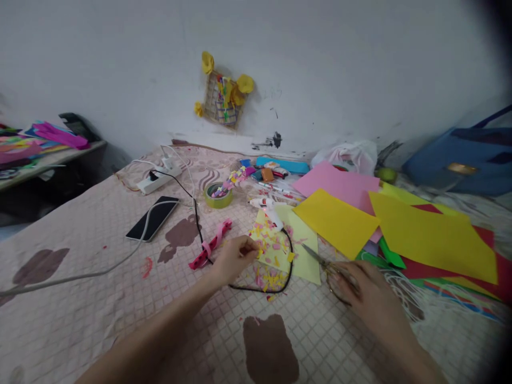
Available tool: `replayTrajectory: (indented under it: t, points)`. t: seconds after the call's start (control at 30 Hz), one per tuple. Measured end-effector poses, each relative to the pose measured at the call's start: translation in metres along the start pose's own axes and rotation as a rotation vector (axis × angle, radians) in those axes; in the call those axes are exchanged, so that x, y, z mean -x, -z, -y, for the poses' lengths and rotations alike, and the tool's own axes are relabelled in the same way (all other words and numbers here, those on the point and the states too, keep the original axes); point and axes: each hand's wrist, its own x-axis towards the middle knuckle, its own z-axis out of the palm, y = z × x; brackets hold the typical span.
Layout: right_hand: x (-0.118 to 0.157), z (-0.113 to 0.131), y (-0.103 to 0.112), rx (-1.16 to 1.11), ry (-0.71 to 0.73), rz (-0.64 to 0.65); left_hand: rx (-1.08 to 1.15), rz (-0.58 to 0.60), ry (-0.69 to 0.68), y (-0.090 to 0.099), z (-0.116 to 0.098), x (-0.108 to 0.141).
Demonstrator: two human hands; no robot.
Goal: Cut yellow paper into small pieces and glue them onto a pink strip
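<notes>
My left hand is closed in a pinch over a heap of small yellow and pink paper scraps; whatever is between its fingertips is too small to make out. The scraps lie on a pale yellow sheet and spill onto the cloth in front of it. In my right hand is a pair of scissors, blades pointing left over the pale sheet. A white glue gun rests behind the scraps, its black cord looping round them. Left of my left hand lies a pink-red strip.
Yellow sheets and a pink sheet pile up at the right, near white string. Behind are a tape roll and a decorated stick. A phone and a power strip lie left, with cables crossing the cloth.
</notes>
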Motion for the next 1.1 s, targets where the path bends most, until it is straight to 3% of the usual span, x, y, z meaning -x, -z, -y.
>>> replayTrajectory:
  t: [0.07, 0.13, 0.23, 0.37, 0.5, 0.7, 0.87, 1.1]
  points:
    - [-0.002, 0.009, 0.004, -0.158, -0.041, -0.064, 0.097, -0.008, 0.043, 0.001, 0.0, 0.002]
    - [-0.006, 0.023, 0.005, -0.373, -0.112, -0.047, 0.153, -0.019, 0.078, 0.002, 0.0, 0.004]
    - [-0.018, 0.054, 0.0, -0.657, -0.145, 0.126, 0.203, -0.024, 0.108, 0.004, -0.003, 0.007]
    - [-0.042, 0.097, -0.019, -0.895, -0.066, 0.375, 0.224, -0.013, 0.098, 0.005, -0.008, 0.01]
    - [-0.06, 0.123, -0.037, -1.016, -0.017, 0.431, 0.191, 0.014, 0.057, 0.005, -0.011, 0.011]
    - [-0.063, 0.133, -0.044, -1.051, -0.109, 0.357, 0.117, 0.05, 0.054, 0.008, -0.01, 0.012]
    - [-0.063, 0.134, -0.044, -1.071, -0.166, 0.356, 0.018, 0.023, -0.016, 0.008, -0.009, 0.017]
    - [-0.062, 0.134, -0.048, -1.091, -0.22, 0.399, 0.086, 0.033, -0.012, 0.0, -0.004, 0.02]
